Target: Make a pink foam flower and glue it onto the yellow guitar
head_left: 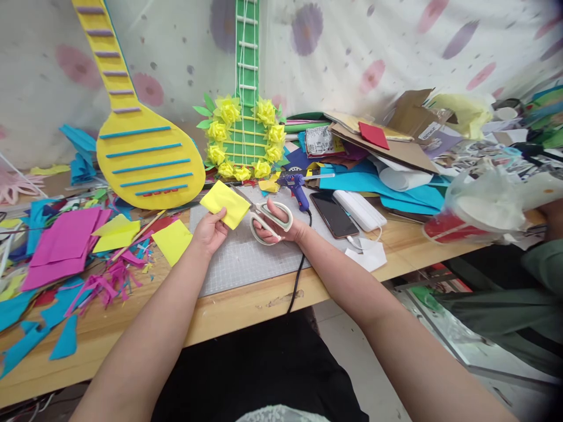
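My left hand (210,233) pinches a square of yellow paper (225,204) by its lower edge, above the grey cutting mat (246,264). In my right hand (281,224) is a pair of scissors (288,217) with white and grey handles, my fingers through the loops. The handles are spread apart. The blades point toward the paper's right side, partly hidden, so I cannot tell whether they touch it. More yellow paper (172,241) lies left of my left hand. Behind my hands stands a green paper instrument (247,138) edged with yellow paper flowers.
A yellow paper instrument (149,158) leans at the back left. Magenta paper (65,243) and scraps cover the table's left. A purple glue gun (298,189), its cord crossing the mat, a phone (333,214) and a white power bank (358,210) lie right. A bagged cup (466,211) stands farther right, near another person.
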`<state>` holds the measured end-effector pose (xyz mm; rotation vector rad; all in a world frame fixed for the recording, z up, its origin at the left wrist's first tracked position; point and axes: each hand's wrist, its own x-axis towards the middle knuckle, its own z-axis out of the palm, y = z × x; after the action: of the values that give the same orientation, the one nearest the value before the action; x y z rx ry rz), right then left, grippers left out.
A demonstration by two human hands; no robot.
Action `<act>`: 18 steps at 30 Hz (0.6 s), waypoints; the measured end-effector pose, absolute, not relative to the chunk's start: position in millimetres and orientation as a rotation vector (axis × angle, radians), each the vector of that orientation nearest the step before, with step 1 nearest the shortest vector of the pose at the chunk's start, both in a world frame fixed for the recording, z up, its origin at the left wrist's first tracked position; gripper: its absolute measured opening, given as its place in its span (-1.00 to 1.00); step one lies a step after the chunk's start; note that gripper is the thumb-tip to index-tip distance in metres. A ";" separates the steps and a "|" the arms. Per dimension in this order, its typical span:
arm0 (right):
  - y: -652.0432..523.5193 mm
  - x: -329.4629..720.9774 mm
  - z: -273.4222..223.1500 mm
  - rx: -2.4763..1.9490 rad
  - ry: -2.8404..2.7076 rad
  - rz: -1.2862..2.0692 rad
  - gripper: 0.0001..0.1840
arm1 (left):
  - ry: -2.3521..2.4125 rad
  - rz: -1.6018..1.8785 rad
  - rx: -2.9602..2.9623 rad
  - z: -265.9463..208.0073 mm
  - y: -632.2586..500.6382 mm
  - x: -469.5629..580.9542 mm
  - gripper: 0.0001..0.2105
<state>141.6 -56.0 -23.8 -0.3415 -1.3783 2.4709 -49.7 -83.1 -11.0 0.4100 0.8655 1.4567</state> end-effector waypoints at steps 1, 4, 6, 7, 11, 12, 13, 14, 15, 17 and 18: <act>-56.4 141.4 -22.7 -0.344 -1.382 2.471 -0.23 | 0.863 1.447 0.424 -10.9 -83.7 -48.8 -0.71; -57.7 139.8 -20.4 -0.362 -1.382 2.465 -0.21 | 0.855 1.421 0.446 -10.9 -84.9 -46.5 -0.72; -58.5 138.4 -19.7 -0.366 -1.381 2.447 -0.21 | 0.852 1.413 0.443 -10.6 -85.2 -45.1 -0.71; -58.8 137.7 -19.7 -0.365 -1.384 2.435 -0.22 | 0.852 1.413 0.437 -10.4 -85.3 -44.5 -0.70; -58.4 136.1 -21.7 -0.386 -1.381 2.413 -0.28 | 0.863 1.427 0.403 -9.6 -84.7 -43.0 -0.66; -57.9 136.0 -22.5 -0.393 -1.375 2.418 -0.28 | 0.866 1.429 0.398 -9.7 -84.4 -43.1 -0.65; -57.4 136.0 -23.4 -0.394 -1.369 2.423 -0.29 | 0.868 1.429 0.395 -9.9 -84.1 -43.5 -0.64; -56.9 136.1 -24.1 -0.390 -1.363 2.428 -0.30 | 0.869 1.427 0.394 -10.2 -83.7 -44.0 -0.63; -56.4 136.3 -24.7 -0.383 -1.360 2.432 -0.31 | 0.869 1.424 0.396 -10.6 -83.4 -44.7 -0.63; -56.0 136.8 -25.4 -0.367 -1.362 2.440 -0.31 | 0.867 1.417 0.406 -11.4 -83.3 -46.2 -0.64; -56.0 137.2 -25.4 -0.358 -1.365 2.445 -0.31 | 0.867 1.410 0.413 -11.7 -83.6 -46.7 -0.64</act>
<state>137.2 -56.0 -25.4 -0.3575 -1.3653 2.4448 -46.7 -83.6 -11.7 0.4130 0.8673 1.4105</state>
